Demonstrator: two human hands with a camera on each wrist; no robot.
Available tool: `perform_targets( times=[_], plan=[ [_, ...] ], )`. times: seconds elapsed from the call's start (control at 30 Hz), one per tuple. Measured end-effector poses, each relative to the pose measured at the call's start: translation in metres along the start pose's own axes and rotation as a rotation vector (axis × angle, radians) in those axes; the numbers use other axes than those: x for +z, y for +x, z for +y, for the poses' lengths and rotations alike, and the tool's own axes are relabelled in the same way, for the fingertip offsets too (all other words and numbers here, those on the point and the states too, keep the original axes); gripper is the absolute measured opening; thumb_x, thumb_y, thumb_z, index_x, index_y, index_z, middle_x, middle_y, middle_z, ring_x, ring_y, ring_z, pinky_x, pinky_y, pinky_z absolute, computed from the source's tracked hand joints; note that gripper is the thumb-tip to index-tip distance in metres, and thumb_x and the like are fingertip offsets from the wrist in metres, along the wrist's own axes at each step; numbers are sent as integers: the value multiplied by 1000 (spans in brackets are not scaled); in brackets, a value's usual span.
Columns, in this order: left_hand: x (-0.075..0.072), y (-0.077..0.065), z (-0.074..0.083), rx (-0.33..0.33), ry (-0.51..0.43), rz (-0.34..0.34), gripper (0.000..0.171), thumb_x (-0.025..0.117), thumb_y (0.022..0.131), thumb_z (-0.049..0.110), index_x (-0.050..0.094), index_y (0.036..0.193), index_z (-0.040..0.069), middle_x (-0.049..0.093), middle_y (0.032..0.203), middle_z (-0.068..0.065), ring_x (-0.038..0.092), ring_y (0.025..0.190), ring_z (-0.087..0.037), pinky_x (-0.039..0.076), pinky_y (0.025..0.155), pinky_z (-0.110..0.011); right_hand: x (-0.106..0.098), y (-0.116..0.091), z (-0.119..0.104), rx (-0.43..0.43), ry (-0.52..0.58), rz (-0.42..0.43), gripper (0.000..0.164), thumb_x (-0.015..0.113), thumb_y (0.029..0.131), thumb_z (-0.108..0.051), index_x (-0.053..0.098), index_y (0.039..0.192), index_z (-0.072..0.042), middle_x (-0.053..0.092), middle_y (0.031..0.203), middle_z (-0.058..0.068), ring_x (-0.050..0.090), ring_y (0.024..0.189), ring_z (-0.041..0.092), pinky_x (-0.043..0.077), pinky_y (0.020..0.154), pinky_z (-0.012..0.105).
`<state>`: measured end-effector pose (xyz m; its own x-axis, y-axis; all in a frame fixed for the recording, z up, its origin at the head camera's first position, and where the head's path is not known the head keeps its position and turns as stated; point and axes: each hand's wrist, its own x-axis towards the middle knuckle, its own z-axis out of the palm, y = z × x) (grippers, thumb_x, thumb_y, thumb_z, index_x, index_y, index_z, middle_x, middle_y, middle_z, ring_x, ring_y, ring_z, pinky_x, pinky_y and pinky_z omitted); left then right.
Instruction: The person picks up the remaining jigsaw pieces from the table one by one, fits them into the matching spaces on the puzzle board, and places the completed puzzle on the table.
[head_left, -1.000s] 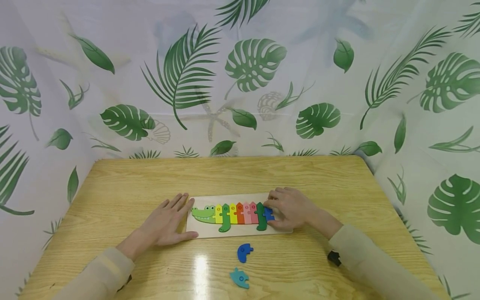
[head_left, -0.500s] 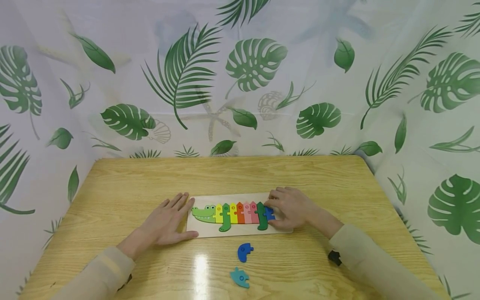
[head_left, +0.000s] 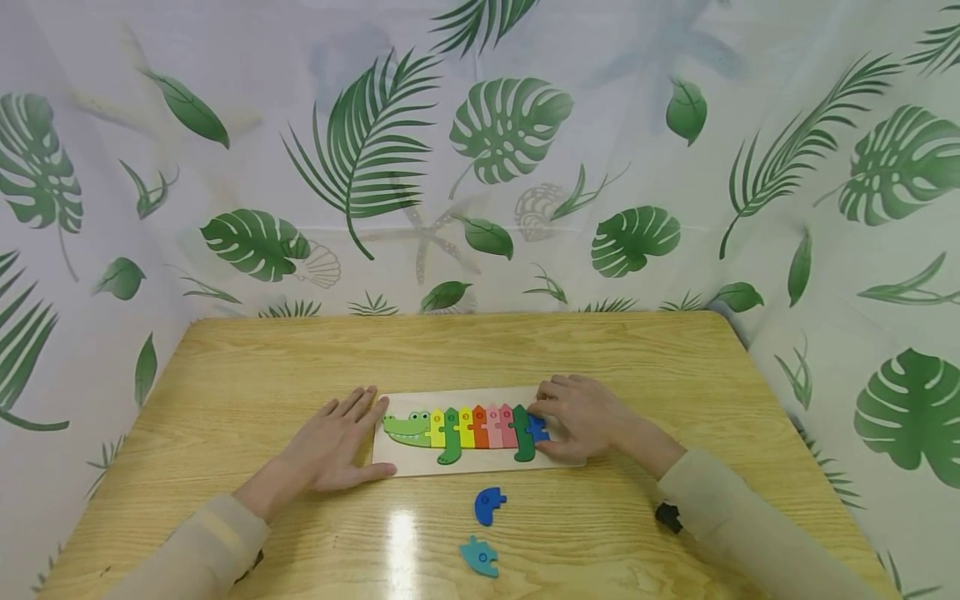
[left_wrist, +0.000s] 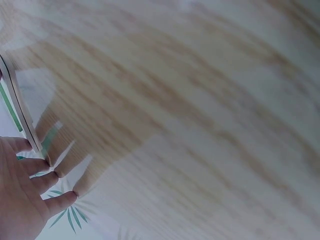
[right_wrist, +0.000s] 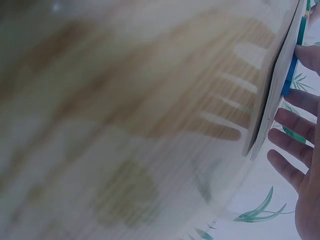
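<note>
A pale wooden board (head_left: 483, 461) bears a crocodile puzzle: a green head (head_left: 407, 430) at left, then yellow, green, red and pink numbered pieces and a dark green leg piece (head_left: 523, 433). At the row's right end lies a blue puzzle piece (head_left: 538, 428). My right hand (head_left: 585, 417) pinches this piece between thumb and index finger and covers part of it; in the right wrist view the blue piece (right_wrist: 290, 75) shows between those two digits. Flat and spread, my left hand (head_left: 333, 446) rests at the board's left edge, thumb and a fingertip touching it.
Two loose puzzle pieces lie on the wooden table (head_left: 315, 350) in front of the board: a dark blue curved one (head_left: 487, 505) and a teal one (head_left: 480, 556). A leaf-print cloth (head_left: 420, 167) hangs behind and at both sides.
</note>
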<state>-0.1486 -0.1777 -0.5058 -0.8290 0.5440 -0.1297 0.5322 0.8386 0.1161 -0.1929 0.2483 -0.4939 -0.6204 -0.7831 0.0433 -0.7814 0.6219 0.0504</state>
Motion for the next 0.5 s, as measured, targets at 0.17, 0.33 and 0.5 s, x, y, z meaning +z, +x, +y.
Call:
perform_targets(
  times=[0.17,0.33,0.5],
  plan=[
    [0,0,0,-1,-4,-4,104,51,95,78,29,167,5,26,174,-23,28,162,-41,35,127,-63,-1,0,-1,8,0,1,51,69,91,-59,76,124,-20,72,116,0,65,103,19,59,91,40],
    [-1,0,1,0,-9,-1,104,51,96,78,30,166,4,27,173,-24,29,162,-42,35,126,-63,-2,-1,-2,23,10,0,52,68,91,-60,76,124,-21,72,116,-1,65,103,19,59,92,41],
    [-2,-1,1,3,-13,2,103,52,96,76,31,166,3,28,173,-25,31,161,-43,36,125,-64,-3,-2,-4,36,29,0,52,68,92,-61,76,125,-21,72,117,0,65,105,20,59,95,42]
  ],
)
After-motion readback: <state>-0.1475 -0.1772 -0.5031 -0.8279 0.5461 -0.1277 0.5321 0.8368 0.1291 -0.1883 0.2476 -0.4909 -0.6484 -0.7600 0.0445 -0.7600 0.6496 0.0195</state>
